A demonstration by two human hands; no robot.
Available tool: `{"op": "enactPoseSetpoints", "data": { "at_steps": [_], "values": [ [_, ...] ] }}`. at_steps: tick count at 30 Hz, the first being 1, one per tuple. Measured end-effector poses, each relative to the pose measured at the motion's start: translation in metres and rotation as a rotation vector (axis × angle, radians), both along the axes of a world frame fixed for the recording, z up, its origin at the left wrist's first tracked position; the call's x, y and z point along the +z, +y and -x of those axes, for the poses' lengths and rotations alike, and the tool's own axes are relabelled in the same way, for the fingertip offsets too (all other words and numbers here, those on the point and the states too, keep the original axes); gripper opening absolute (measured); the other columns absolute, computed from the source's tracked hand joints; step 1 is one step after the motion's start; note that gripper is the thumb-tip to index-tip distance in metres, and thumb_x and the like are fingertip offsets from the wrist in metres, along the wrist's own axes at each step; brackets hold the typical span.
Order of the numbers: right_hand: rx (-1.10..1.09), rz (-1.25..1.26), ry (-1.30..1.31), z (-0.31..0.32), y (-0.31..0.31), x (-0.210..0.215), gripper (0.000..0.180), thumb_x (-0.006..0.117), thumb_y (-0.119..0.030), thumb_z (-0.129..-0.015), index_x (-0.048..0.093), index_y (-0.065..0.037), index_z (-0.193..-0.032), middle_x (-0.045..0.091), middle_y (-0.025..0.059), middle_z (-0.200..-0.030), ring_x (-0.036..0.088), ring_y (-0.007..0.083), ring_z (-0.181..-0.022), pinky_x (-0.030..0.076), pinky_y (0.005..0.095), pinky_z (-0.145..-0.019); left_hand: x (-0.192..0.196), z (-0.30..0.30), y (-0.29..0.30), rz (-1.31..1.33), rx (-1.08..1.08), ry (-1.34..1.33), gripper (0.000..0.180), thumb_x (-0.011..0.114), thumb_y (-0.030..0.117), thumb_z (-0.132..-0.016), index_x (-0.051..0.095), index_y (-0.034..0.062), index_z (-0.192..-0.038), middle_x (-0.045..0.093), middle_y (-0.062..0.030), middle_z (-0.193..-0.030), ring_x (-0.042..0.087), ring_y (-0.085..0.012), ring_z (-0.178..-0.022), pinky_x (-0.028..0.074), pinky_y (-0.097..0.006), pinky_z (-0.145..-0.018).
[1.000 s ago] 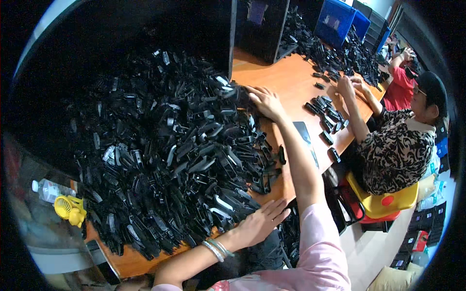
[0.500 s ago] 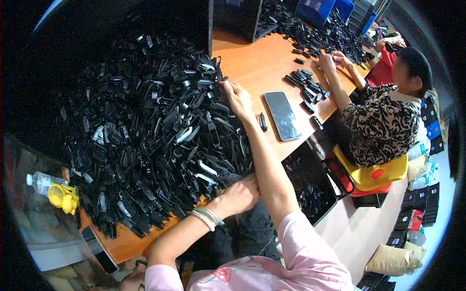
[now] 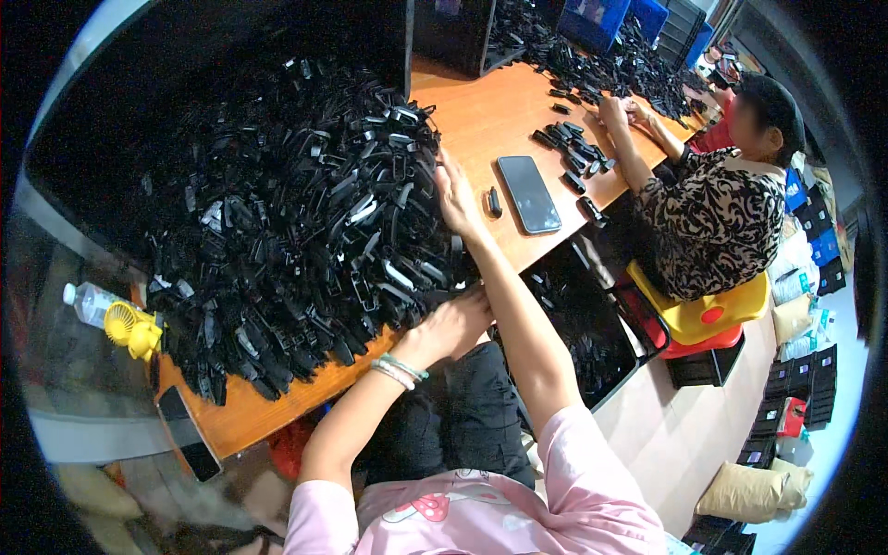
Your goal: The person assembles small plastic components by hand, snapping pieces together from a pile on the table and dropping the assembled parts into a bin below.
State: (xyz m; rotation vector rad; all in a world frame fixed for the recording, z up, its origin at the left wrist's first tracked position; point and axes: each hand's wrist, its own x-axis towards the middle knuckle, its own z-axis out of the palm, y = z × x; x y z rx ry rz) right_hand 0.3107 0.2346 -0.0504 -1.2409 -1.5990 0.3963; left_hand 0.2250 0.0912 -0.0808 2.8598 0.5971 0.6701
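Centrally, a dark phone (image 3: pixel 528 193) and a small black piece (image 3: pixel 495 202) lie on the wooden table (image 3: pixel 481 120), right of the heap of black plastic parts (image 3: pixel 287 213) filling the frame's left half. Another person (image 3: pixel 712 222) sorts parts at upper right. A yellow fan (image 3: pixel 129 329) sits lower left. Left hand (image 3: pixel 455 326) curls at the heap's lower edge, its grip hidden. Right hand (image 3: pixel 455 196) rests flat, fingers spread, against the heap's right side.

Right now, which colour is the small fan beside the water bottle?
Yellow. The small fan shows best in the head view, next to the water bottle.
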Motion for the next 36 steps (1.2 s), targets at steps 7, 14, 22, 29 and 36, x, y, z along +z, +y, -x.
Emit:
{"op": "enactPoseSetpoints", "data": {
  "at_steps": [7,14,22,29,36],
  "values": [
    [-0.462,-0.101,-0.529,-0.040,-0.044,0.013,0.026,0.059,-0.013,-0.082,0.060,-0.008,-0.107,0.058,0.0147,-0.096,0.054,0.0302,-0.098,0.045,0.0392,-0.084,0.012,0.010,-0.009,0.191,0.099,-0.029,0.039,0.049,0.017,-0.087,0.046,0.0013,-0.123,0.056,-0.0192,-0.113,0.056,-0.0308,-0.104,0.050,-0.038,-0.083],
    [-0.512,0.040,-0.503,-0.059,-0.047,-0.002,0.024,0.059,-0.007,-0.077,0.060,-0.008,-0.101,0.058,0.0118,-0.096,0.056,0.0297,-0.090,0.046,0.0363,-0.078,0.017,-0.002,-0.017,0.110,0.156,-0.274,0.041,0.051,0.009,-0.083,0.048,0.0016,-0.123,0.056,-0.0205,-0.113,0.055,-0.0333,-0.106,0.049,-0.039,-0.085],
    [-0.297,-0.086,0.671,-0.049,-0.089,0.000,0.037,0.050,-0.005,-0.089,0.044,0.005,-0.124,0.063,0.0126,-0.086,0.063,0.0155,-0.073,0.051,0.0257,-0.069,0.015,-0.008,-0.028,0.406,0.379,-0.515,0.035,0.053,0.009,-0.082,0.054,0.0056,-0.117,0.058,-0.0166,-0.114,0.056,-0.0331,-0.104,0.048,-0.039,-0.086],
    [-0.193,0.049,1.103,-0.044,-0.156,-0.027,0.029,0.049,0.000,-0.088,0.051,0.005,-0.117,0.058,0.0104,-0.104,0.063,0.0184,-0.083,0.051,0.0265,-0.073,0.001,-0.002,-0.033,-0.023,0.294,-0.404,0.023,0.055,0.004,-0.080,0.061,-0.0076,-0.099,0.058,-0.0202,-0.115,0.053,-0.0313,-0.114,0.043,-0.039,-0.095],
    [-0.169,0.061,1.259,-0.041,-0.179,-0.042,0.030,0.046,0.003,-0.087,0.048,0.007,-0.117,0.057,0.0120,-0.098,0.061,0.0186,-0.077,0.053,0.0269,-0.067,0.003,0.000,-0.053,0.093,0.212,-0.514,0.030,0.064,0.002,-0.070,0.061,-0.0053,-0.099,0.059,-0.0208,-0.112,0.055,-0.0320,-0.109,0.042,-0.040,-0.097]
  ]
}}
